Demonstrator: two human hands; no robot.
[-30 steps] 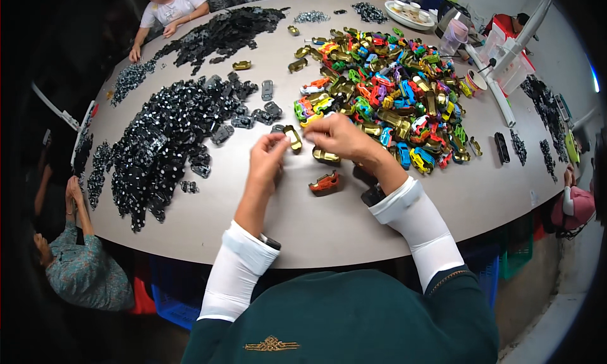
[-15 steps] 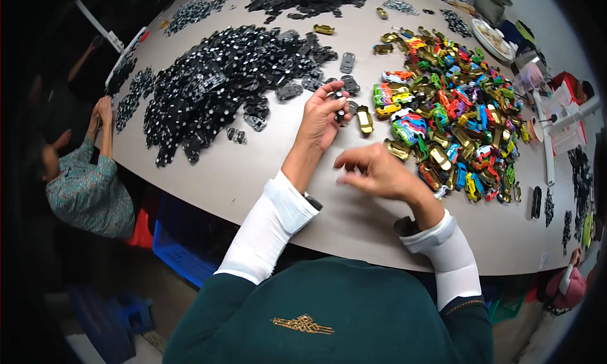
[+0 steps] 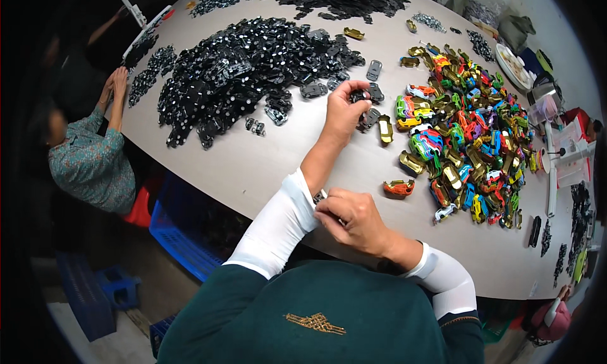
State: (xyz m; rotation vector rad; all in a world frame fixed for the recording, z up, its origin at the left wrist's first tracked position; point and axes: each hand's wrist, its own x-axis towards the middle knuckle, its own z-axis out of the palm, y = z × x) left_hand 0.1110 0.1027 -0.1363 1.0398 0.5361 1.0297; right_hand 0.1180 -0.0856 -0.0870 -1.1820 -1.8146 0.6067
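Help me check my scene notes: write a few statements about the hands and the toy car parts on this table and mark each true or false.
1. The left hand grips a small black chassis piece at the edge of the black parts pile. True.
2. The right hand rests on the colourful car shells. False: it is drawn back near the person's body, apart from that heap.
3. An orange car shell lies alone on the table, beside the colourful heap. True.
4. The black parts lie right of the colourful shells. False: they lie to the left.
5. Another person sits at the table's left edge. True.
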